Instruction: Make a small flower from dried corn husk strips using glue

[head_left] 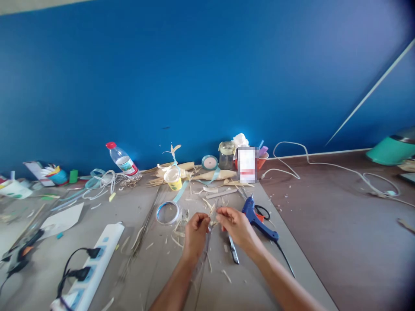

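Note:
My left hand (196, 233) is closed in a pinch at the middle of the table. What looks like a thin stem runs down from its fingertips, with a small pale strip of dried husk (212, 211) by the upper end. Close beside it, my right hand (234, 221) has thumb and forefinger pinched near the same strip; its fingertips hide whatever lies between them. Below the right hand lies a utility knife (233, 250). A blue hot glue gun (259, 220) rests just right of that hand, near black-handled scissors (263, 211). Pale husk scraps lie around both hands.
A tape roll (167, 213), yellow cup (173, 179), ribbon spool (209, 162) and glass jar (226, 155) stand beyond the hands. Left are a power strip (100, 263), a bundle of thin wires (142, 235) and a tilted bottle (122, 160). A white cable (327, 164) lies right.

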Available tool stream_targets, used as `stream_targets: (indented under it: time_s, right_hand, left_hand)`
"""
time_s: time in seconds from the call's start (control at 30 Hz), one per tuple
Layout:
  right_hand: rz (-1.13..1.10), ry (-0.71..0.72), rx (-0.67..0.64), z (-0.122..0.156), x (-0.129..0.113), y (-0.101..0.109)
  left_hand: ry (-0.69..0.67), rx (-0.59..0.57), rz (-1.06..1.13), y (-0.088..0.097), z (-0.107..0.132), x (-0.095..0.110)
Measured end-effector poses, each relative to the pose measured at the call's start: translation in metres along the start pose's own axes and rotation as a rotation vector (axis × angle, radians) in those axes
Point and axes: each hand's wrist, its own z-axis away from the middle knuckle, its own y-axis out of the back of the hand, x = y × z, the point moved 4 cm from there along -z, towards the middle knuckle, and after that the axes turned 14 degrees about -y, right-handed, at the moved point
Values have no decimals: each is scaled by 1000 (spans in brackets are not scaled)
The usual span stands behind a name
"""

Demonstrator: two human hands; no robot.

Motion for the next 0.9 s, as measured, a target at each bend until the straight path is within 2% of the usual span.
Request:
stream_targets:
  time_s: [0.1,0.23,0.37,0.47,0.57,0.7,0.8,0.9]
  right_hand:
    - [4,-3,45,-6,-1,-9]
    - [48,15,109,-9,0,-5]
    - [-41,-4,122,-13,6,0]
    - [-156,-11,124,-16,10,5]
    - [-222,10,159,-17,12,15]
    - [-170,58,250,-15,10,30]
    - [-156,68,283,-15,9,35]
    - [-220,52,270,-17,11,35]
  left_hand:
    - [-66,-18,-63,-1,2,3]
    - [-134,-67,-115,-3,5,3]
    - [-176,-89,-169,-1,2,3]
    - [-331,-99,-305,2,-1,6]
    - [-453,-157,-569,-1,-1,7]
    - [-460,-234,-935,-11,3,3]
    - [-425,-278,-1030,-17,5,1]
    - [-362,-290,-1030,-17,2,0]
